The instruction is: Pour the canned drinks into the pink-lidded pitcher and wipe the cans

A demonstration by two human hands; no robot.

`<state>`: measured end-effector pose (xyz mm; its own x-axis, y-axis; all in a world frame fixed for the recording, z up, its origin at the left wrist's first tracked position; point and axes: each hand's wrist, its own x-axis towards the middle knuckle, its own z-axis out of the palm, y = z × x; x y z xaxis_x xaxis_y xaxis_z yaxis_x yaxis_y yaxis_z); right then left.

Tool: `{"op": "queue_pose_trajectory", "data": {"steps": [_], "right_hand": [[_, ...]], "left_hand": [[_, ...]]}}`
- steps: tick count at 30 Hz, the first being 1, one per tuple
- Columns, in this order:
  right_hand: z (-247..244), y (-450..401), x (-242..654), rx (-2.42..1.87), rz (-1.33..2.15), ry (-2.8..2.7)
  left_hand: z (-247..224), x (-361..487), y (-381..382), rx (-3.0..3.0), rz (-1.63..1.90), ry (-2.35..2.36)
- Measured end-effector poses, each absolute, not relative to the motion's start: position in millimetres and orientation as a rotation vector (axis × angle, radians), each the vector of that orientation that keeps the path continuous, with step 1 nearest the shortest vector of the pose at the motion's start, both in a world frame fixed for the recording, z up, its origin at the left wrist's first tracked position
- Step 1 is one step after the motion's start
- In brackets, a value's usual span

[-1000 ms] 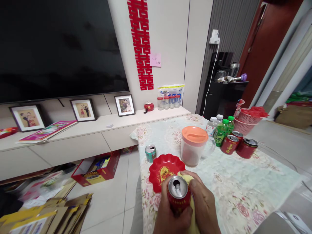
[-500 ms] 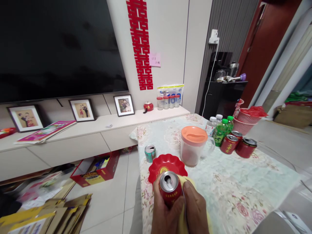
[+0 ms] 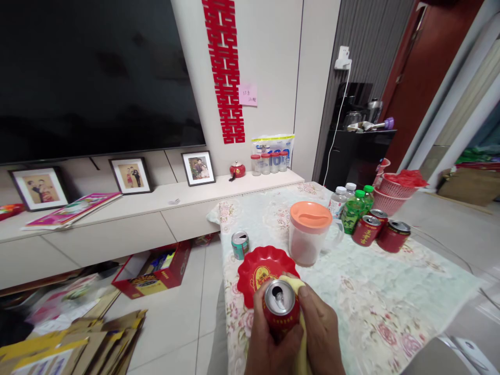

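Observation:
An opened red drink can (image 3: pixel 282 317) is held upright near the table's front edge, its silver top facing me. My left hand (image 3: pixel 265 341) wraps round its left side and front. Against the can's right side my right hand (image 3: pixel 322 328) presses a yellow cloth (image 3: pixel 294 283), mostly hidden by the fingers. Just beyond the can lies a red scalloped plate (image 3: pixel 250 270) with a gold print. A small teal can (image 3: pixel 239 246) stands past the plate's left rim. Behind them is a clear plastic pitcher (image 3: pixel 307 245) with an orange lid.
Several red cans (image 3: pixel 366 232) and green-capped bottles (image 3: pixel 354 211) stand at the table's far right, before a pink basket (image 3: pixel 394 200). The floral tablecloth (image 3: pixel 375 291) covers the table. On the floor to the left are a red box (image 3: pixel 172 276) and flattened cardboard (image 3: pixel 105 344).
Both hands, with the can and cloth, have shifted slightly right and toward me. More of the red plate's print now shows.

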<state>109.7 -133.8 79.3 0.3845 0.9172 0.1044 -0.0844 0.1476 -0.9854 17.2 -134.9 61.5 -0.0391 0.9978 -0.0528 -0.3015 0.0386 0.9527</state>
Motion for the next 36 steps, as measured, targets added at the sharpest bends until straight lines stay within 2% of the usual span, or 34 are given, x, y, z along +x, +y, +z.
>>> {"op": "queue_pose_trajectory", "data": {"steps": [9,14,21,28,36], "right_hand": [[59.3,-120.9,107.4,-1.171,1.095,-0.898],[57.6,-124.3,99.7,-1.179,1.143,-0.833],[54.7,-129.2,98.6,-1.291,0.963,-0.816],[67.9,-135.6,91.8,-1.193,0.860,-0.772],[75.1,-143.8,91.2,-1.236,0.654,-0.771]], "left_hand": [[66.2,14.0,-128.5,1.072,1.554,1.112],[75.3,10.3,-125.8,0.967,1.529,1.056],[77.3,7.4,-126.0,0.828,1.515,0.983],[74.7,15.4,-130.1,0.825,1.474,0.908],[56.8,23.6,-136.6,0.806,1.411,1.021]]}}
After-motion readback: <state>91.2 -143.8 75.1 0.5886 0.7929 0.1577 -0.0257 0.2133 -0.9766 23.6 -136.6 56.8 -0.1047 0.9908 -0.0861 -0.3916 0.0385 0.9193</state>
